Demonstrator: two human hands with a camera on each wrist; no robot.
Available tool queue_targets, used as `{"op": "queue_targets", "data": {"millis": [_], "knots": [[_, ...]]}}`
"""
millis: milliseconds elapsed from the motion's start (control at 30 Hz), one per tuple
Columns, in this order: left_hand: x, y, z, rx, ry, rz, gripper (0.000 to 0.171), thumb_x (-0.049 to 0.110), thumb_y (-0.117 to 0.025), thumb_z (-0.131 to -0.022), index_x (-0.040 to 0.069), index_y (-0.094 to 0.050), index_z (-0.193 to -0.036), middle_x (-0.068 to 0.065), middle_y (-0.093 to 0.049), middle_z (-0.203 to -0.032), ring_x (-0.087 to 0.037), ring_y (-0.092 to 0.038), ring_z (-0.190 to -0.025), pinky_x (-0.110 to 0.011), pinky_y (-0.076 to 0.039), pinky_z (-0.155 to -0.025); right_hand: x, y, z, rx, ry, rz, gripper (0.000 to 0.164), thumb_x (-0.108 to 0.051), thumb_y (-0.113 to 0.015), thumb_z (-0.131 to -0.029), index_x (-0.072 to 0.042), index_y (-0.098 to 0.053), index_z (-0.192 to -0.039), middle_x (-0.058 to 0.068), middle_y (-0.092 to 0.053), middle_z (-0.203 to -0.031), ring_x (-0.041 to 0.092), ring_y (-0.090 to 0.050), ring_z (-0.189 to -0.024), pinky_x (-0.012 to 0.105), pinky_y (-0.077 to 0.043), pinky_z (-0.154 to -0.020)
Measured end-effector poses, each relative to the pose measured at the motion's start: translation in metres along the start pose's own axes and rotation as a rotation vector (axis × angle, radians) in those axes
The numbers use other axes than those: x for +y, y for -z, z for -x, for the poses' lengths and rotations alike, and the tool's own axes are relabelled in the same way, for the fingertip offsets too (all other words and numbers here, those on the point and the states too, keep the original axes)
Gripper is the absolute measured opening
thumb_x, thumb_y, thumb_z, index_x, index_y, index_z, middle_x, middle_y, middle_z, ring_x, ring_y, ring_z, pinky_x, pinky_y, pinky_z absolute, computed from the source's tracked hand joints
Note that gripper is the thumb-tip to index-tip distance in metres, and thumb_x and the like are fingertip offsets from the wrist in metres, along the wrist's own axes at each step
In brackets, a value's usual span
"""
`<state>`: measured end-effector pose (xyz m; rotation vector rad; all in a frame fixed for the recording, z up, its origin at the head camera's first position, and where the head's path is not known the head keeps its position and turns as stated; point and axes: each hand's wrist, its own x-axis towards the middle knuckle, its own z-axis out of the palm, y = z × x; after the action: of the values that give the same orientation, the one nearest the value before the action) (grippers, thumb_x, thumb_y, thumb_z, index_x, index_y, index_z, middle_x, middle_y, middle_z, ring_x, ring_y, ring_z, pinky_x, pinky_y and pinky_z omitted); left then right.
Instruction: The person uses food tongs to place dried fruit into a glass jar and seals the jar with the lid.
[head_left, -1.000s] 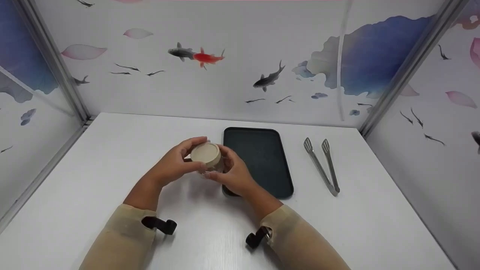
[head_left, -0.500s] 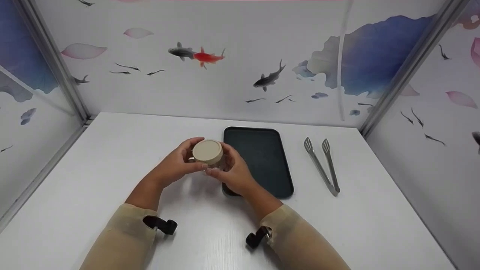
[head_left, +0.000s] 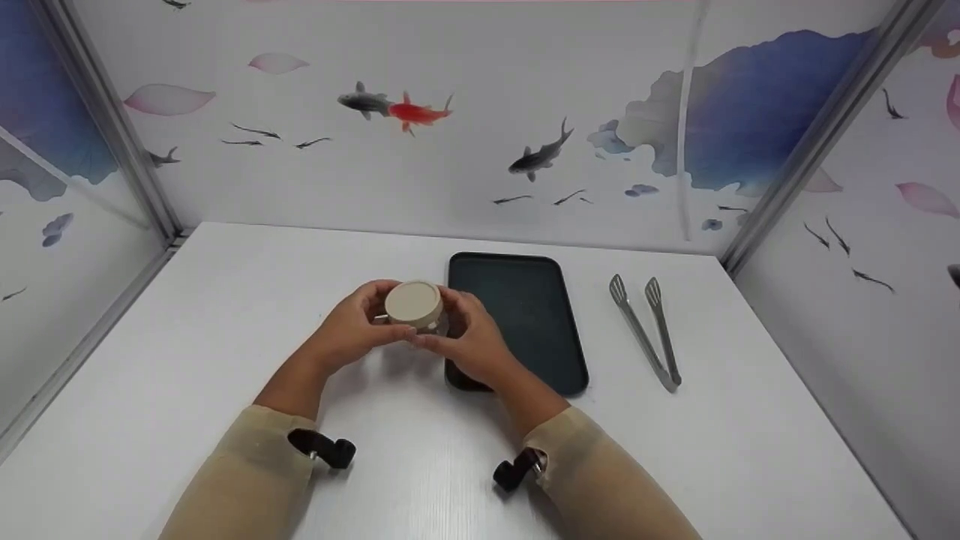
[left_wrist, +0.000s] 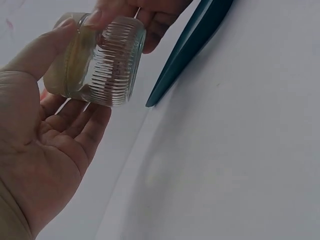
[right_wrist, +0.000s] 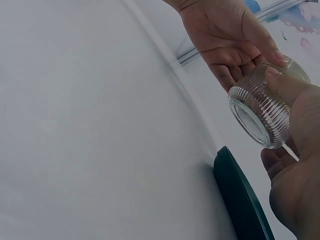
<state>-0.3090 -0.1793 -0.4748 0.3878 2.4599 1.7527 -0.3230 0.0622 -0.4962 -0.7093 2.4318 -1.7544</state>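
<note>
A clear ribbed glass jar [left_wrist: 117,62] with a beige lid [head_left: 413,301] is held up above the table between both hands. My left hand [head_left: 346,330] grips it at the lid end, thumb on the lid's side and fingers curled on the far side. My right hand [head_left: 478,341] holds the glass body, its thumb pressed on the ribs near the lid. In the right wrist view the jar's round glass base [right_wrist: 250,122] faces the camera, and the jar looks tilted there. The lid faces up toward the head camera.
A dark green rectangular tray [head_left: 517,322] lies on the white table [head_left: 420,472], just right of the jar and partly behind my right hand. Metal tongs [head_left: 640,334] lie spread farther right. Printed wall panels [head_left: 465,172] enclose the table's back and sides.
The jar has risen slightly and its lid has tilted a little from its earlier angle. Both hands have kept their hold, with small finger shifts. Tray and tongs have stayed put.
</note>
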Motion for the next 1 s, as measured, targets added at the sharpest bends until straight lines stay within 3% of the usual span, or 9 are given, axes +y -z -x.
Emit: {"op": "queue_targets", "data": {"millis": [333, 633, 1000], "knots": [[-0.005, -0.001, -0.002, 0.015, 0.041, -0.074, 0.098, 0.048, -0.095, -0.079, 0.017, -0.045, -0.158, -0.005, -0.056, -0.158, -0.030, -0.054, -0.149, -0.053, -0.045, -0.123, 0.005, 0.001, -0.001, -0.006, -0.029, 0.125, 0.078, -0.042, -0.088, -0.090, -0.030, -0.052, -0.158, -0.004, -0.065, -0.138, 0.022, -0.062, -0.119, 0.039, -0.054, -0.098], [-0.011, -0.003, -0.003, 0.024, 0.080, -0.100, 0.098, 0.049, -0.094, -0.080, 0.018, -0.044, -0.159, -0.005, -0.054, -0.159, -0.031, -0.053, -0.150, -0.053, -0.043, -0.125, 0.005, 0.001, 0.000, -0.029, -0.074, 0.148, 0.077, -0.043, -0.086, -0.092, -0.029, -0.051, -0.159, -0.006, -0.067, -0.141, 0.018, -0.064, -0.123, 0.042, -0.056, -0.105], [-0.015, -0.003, -0.004, 0.004, 0.080, -0.093, 0.098, 0.050, -0.094, -0.080, 0.018, -0.045, -0.158, -0.005, -0.055, -0.159, -0.031, -0.051, -0.152, -0.054, -0.040, -0.127, 0.008, 0.001, 0.000, -0.036, -0.088, 0.138, 0.073, -0.035, -0.086, -0.093, -0.027, -0.053, -0.157, -0.003, -0.066, -0.147, 0.017, -0.064, -0.131, 0.041, -0.057, -0.109]]}}
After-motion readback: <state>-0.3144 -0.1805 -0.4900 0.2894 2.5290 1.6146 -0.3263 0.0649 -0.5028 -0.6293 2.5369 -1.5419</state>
